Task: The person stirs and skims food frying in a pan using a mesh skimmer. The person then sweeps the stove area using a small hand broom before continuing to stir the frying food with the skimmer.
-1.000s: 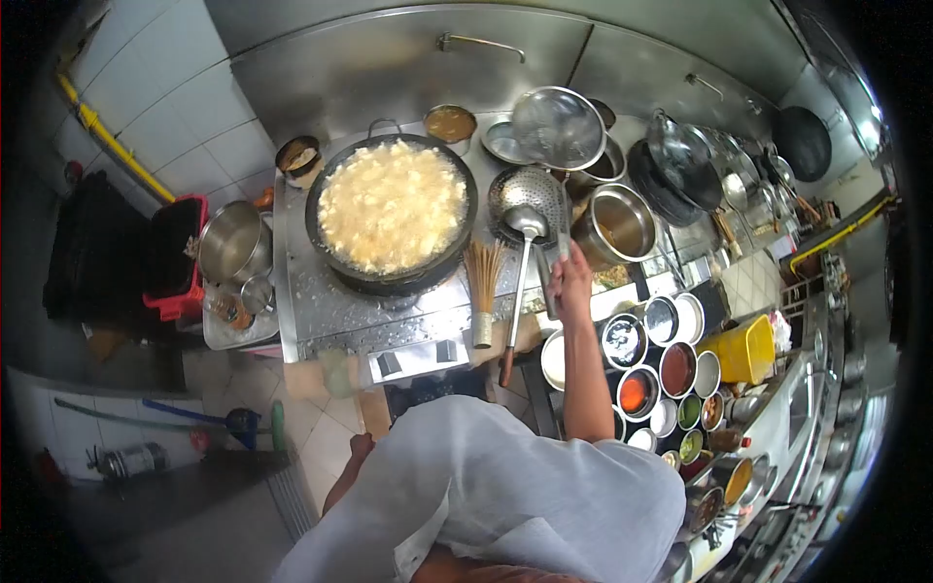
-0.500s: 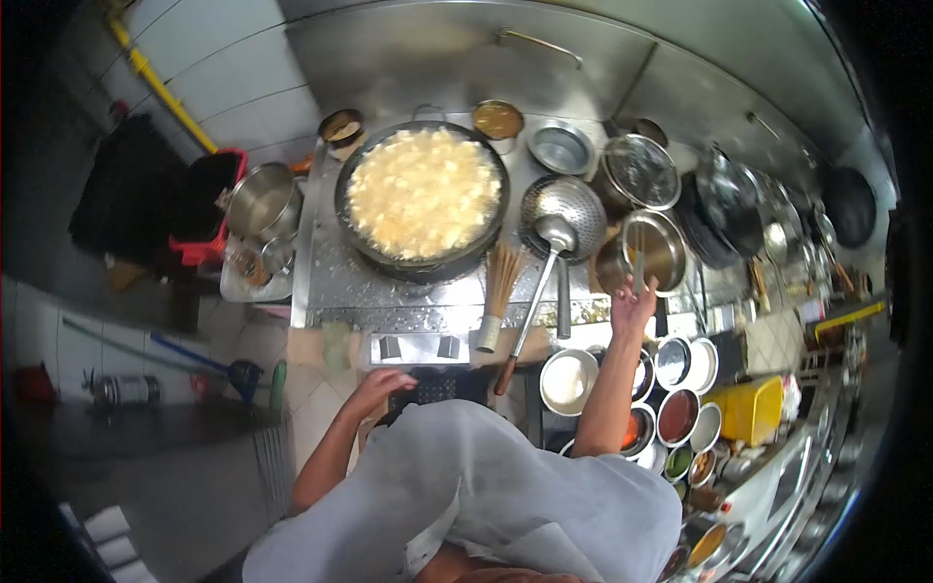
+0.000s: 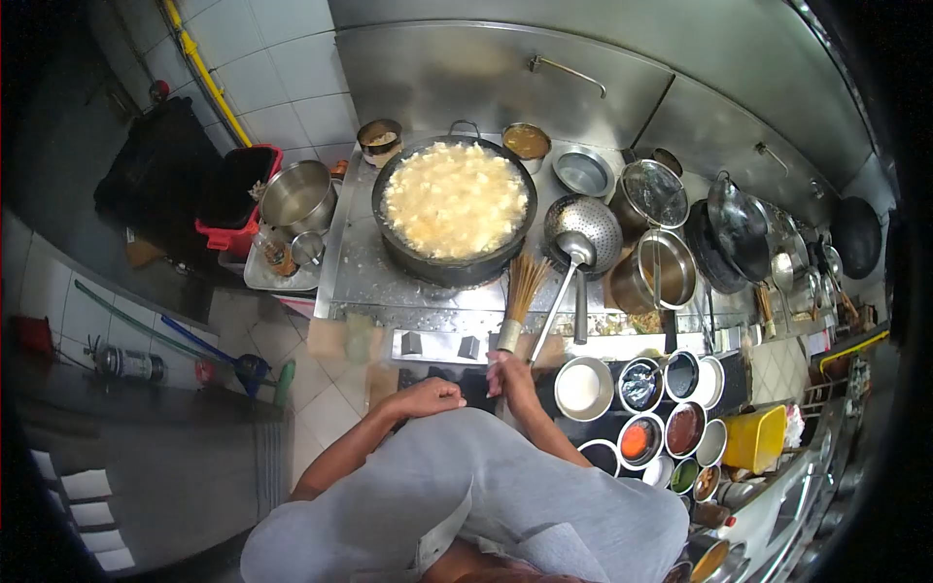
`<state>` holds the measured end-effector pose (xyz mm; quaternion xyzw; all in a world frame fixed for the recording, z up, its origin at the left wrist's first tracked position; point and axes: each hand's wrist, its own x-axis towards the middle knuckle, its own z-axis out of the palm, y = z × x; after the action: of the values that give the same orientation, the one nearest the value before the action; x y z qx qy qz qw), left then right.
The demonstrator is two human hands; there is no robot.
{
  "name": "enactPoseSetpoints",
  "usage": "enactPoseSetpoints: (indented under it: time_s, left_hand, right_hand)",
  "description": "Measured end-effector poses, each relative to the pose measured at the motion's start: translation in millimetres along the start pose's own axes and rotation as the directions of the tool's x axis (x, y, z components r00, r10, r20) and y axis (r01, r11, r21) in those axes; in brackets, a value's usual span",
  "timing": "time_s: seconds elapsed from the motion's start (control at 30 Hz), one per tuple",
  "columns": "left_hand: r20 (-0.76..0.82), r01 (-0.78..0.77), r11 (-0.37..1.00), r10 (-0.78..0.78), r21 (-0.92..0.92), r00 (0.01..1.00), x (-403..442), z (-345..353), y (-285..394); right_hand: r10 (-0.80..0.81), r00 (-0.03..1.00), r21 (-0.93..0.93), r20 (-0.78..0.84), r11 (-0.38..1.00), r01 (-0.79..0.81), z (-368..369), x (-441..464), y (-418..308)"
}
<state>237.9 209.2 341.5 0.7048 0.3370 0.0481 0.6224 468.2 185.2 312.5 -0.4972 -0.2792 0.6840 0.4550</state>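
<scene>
My right hand (image 3: 512, 379) is closed round the lower end of the long-handled ladle (image 3: 555, 311), just below the bamboo brush (image 3: 525, 291). The ladle's bowl rests on a perforated skimmer (image 3: 595, 228) on the steel stovetop. My left hand (image 3: 432, 396) is curled closed in front of the grey apron, with nothing visible in it. Ahead of both hands, a big black wok (image 3: 386, 238) holds pale chunks in bubbling, foamy liquid.
Steel pots (image 3: 671, 272) and a sieve (image 3: 654, 192) stand right of the skimmer. Bowls of sauces (image 3: 686, 428) and a yellow bin (image 3: 755, 437) are at the right. A pot (image 3: 297, 197) and a red-rimmed bin (image 3: 238, 194) stand left.
My right hand has left the steel pot and come down left onto the ladle's handle. My left hand has moved right and its fingers have curled in. The view has shifted.
</scene>
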Motion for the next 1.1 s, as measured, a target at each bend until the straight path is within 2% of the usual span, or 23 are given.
enactPoseSetpoints:
  time_s: [0.07, 0.1, 0.17, 0.23, 0.3, 0.33, 0.37, 0.4, 0.43, 0.47, 0.53, 0.6, 0.63, 0.67, 0.7, 0.73, 0.8, 0.83, 0.87, 1.0, 1.07, 1.1]
  left_hand:
    - [0.021, -0.026, 1.000, 0.027, -0.004, 0.999, -16.1, 3.1, -15.8]
    - [0.017, -0.032, 0.999, 0.032, -0.007, 0.999, -27.6, 7.3, -22.6]
    - [-0.048, 0.010, 0.993, -0.015, -0.117, 0.999, -54.5, 14.6, -36.1]
    - [-0.018, 0.008, 0.989, -0.011, -0.148, 1.000, -84.1, 18.4, -50.0]
    - [0.008, 0.003, 0.983, -0.001, -0.185, 1.000, -111.3, 22.7, -62.0]
    - [0.019, 0.022, 0.994, -0.020, -0.110, 1.000, -124.8, 22.0, -65.6]
    - [0.033, 0.041, 0.999, -0.040, -0.032, 0.999, -137.1, 20.9, -67.3]
    - [0.035, 0.035, 0.999, -0.034, -0.038, 0.999, -149.5, 18.7, -63.9]
    - [0.100, 0.056, 0.998, -0.055, -0.013, 0.994, -161.3, 14.9, -59.0]
    - [0.164, 0.076, 0.997, -0.078, 0.016, 0.983, -171.1, 13.3, -57.5]
    - [0.163, 0.053, 0.998, -0.057, 0.031, 0.985, -182.8, 20.3, -66.8]
    - [0.165, 0.035, 0.998, -0.042, 0.046, 0.985, -193.0, 34.6, -82.4]
    - [0.121, -0.001, 0.998, 0.008, -0.057, 0.993, -196.8, 43.4, -92.7]
    - [0.072, -0.042, 0.986, 0.054, -0.158, 0.996, -200.6, 47.9, -97.9]
    - [0.077, -0.046, 0.986, 0.059, -0.158, 0.995, -204.9, 48.1, -98.8]
    - [0.083, -0.047, 0.993, 0.056, -0.109, 0.995, -209.3, 47.8, -99.8]
    - [0.090, -0.054, 0.997, 0.059, -0.063, 0.994, -215.5, 45.2, -97.2]
    - [0.121, 0.018, 1.000, -0.018, 0.006, 0.992, -220.3, 40.9, -90.1]
    - [0.144, 0.086, 0.993, -0.097, 0.078, 0.985, -223.1, 37.5, -84.3]
    - [0.170, 0.037, 0.999, -0.038, 0.010, 0.985, -224.8, 42.7, -84.8]
    - [0.019, -0.100, 0.992, 0.102, -0.073, 0.995, -217.4, 61.7, -104.0]
    - [0.028, -0.099, 0.992, 0.102, -0.073, 0.994, -218.6, 62.4, -102.0]
  right_hand:
    - [0.060, 0.992, -0.179, 0.112, 0.983, -0.040, 8.3, 2.3, 36.5]
    - [0.060, 0.992, -0.186, 0.112, 0.982, -0.038, 14.1, 0.7, 51.4]
    - [0.086, 0.996, -0.429, 0.031, 0.901, -0.064, 27.4, -5.7, 79.4]
    - [0.077, 0.997, -0.493, 0.010, 0.868, -0.062, 33.9, -16.1, 107.2]
    - [0.013, 0.982, -0.495, -0.190, 0.863, -0.107, 20.4, -20.5, 157.6]
    - [-0.145, 0.975, -0.633, -0.171, 0.774, 0.004, -14.2, -8.9, 212.5]
    - [-0.146, 0.974, -0.640, -0.172, 0.768, 0.002, -16.4, -19.7, 222.7]
    - [0.007, 0.945, -0.573, -0.326, 0.794, -0.203, -14.9, -29.8, 230.0]
    - [0.160, 0.872, -0.471, -0.463, 0.788, -0.396, -13.6, -40.2, 236.7]
    - [0.158, 0.869, -0.471, -0.469, 0.787, -0.397, -16.2, -50.9, 247.5]
    - [0.307, 0.741, -0.275, -0.597, 0.790, -0.548, -22.5, -70.7, 270.4]
    - [0.310, 0.717, -0.268, -0.625, 0.777, -0.569, -19.9, -91.4, 282.7]
    - [0.310, 0.697, -0.268, -0.646, 0.764, -0.588, -19.0, -99.6, 286.6]
    - [0.351, 0.681, -0.341, -0.642, 0.665, -0.664, -23.4, -101.3, 292.8]
    - [0.348, 0.679, -0.338, -0.647, 0.667, -0.664, -31.3, -105.1, 305.7]
    - [0.173, 0.825, -0.659, -0.539, 0.523, -0.540, -40.0, -111.0, 321.1]
    - [0.039, 0.932, -0.888, -0.360, 0.292, -0.355, -32.9, -118.4, 317.8]
    - [0.157, 0.826, -0.663, -0.542, 0.524, -0.535, -13.5, -121.4, 303.3]
    - [0.315, 0.688, -0.351, -0.653, 0.680, -0.644, -11.1, -120.4, 301.8]
    - [0.340, 0.707, -0.389, -0.620, 0.649, -0.654, -11.7, -109.1, 303.5]
    - [0.343, 0.718, -0.342, -0.606, 0.703, -0.624, -11.5, -101.4, 304.3]
    - [0.345, 0.713, -0.334, -0.610, 0.704, -0.627, -8.1, -98.5, 303.6]
